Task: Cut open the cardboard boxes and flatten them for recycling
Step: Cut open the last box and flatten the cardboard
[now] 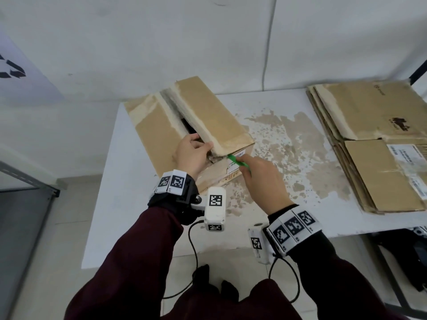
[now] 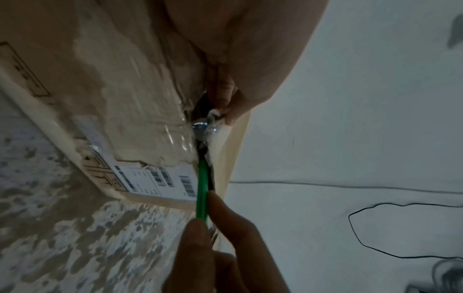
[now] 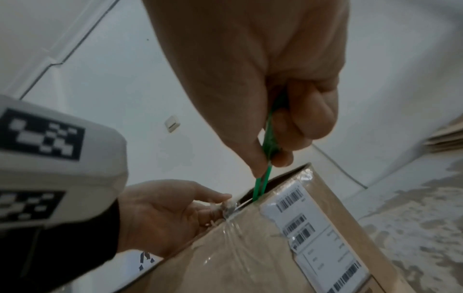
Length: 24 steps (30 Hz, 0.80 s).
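Observation:
A brown cardboard box lies on the white table, its two top flaps parted along a torn taped seam. My left hand grips the near end of the flaps at the seam, fingers curled into the gap, pinching torn tape. My right hand holds a thin green cutter. The cutter's tip is inside the slit under the right flap, at the box's near end, just above the white shipping label. From the left wrist, the green cutter runs up along that slit.
A stack of flattened cardboard lies at the table's right end. The tabletop between it and the box is worn and blotchy. A white wall stands right behind the table. A grey metal frame is at the left, over tiled floor.

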{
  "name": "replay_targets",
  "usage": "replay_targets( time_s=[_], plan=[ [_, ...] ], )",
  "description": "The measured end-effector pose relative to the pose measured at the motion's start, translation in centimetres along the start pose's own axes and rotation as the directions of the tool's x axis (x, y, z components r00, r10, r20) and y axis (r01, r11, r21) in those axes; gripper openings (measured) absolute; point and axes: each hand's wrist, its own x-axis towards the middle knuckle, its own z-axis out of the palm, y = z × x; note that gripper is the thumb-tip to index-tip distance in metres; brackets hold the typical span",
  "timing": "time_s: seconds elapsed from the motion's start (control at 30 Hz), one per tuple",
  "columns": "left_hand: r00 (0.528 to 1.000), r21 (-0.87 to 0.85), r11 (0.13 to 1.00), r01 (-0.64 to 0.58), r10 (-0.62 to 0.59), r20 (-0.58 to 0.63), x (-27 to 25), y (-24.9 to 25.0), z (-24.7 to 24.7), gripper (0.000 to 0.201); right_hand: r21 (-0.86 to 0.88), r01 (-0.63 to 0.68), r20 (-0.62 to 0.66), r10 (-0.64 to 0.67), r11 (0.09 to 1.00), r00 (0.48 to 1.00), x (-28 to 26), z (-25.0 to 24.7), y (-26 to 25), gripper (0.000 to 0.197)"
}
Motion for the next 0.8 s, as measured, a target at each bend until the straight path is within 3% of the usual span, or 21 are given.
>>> replay_targets(
  time_s=[0.17, 0.33, 0.53, 0.7, 0.8],
  plan=[
    [1.000, -0.021, 0.999, -0.030, 0.030, 0.007, -0.3, 0.3, 0.2, 0.034, 0.044, 0.076, 0.034, -0.078, 0.996, 0.996, -1.4, -1.7, 1.4, 0.025],
    [1.000, -0.063, 0.998, 0.017, -0.015, 0.026, -0.3, 0.0, -0.1, 0.027, 0.107, 0.175, 0.012, -0.177, 0.979, 0.984, -1.5, -0.2, 1.0, 0.026],
    [0.996, -0.258, 0.964, 0.067, -0.049, 0.078, -1.0, 1.4, 0.1, 0.029, -0.006, 0.057, -0.025, -0.057, 0.998, 0.998, -0.5, 0.5, 0.6, 0.028],
    [0.996, -0.114, 0.994, -0.006, 0.016, 0.090, -1.0, 1.2, -0.3, 0.029, 0.205, -0.010, 0.070, -0.005, 0.979, 0.998, -1.7, -2.4, 1.8, 0.023],
    [0.976, -0.009, 0.999, -0.039, 0.040, 0.216, -1.3, 0.8, -0.9, 0.028, 0.322, -0.057, 0.024, 0.052, 0.945, 0.998, -2.3, -3.9, 3.5, 0.020]
  ],
)
